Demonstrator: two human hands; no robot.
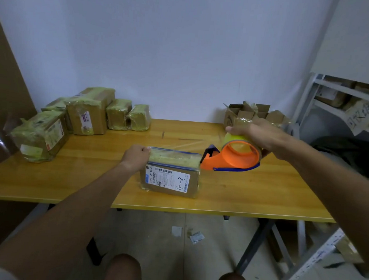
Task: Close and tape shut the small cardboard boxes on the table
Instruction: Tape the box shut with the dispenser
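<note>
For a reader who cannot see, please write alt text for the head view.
A person's left hand holds a labelled cardboard box on a wooden table while the right hand pulls an orange tape dispenser off its right end. Taped boxes sit back left, open boxes back right.

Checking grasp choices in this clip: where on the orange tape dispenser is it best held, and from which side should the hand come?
Grip the tape dispenser over the top of its tape roll, coming from above on the right, as the right hand does. The round roll fills a curled palm, and the blade end points left at the labelled box, which the left hand steadies, so that end likely needs to stay free.
</note>
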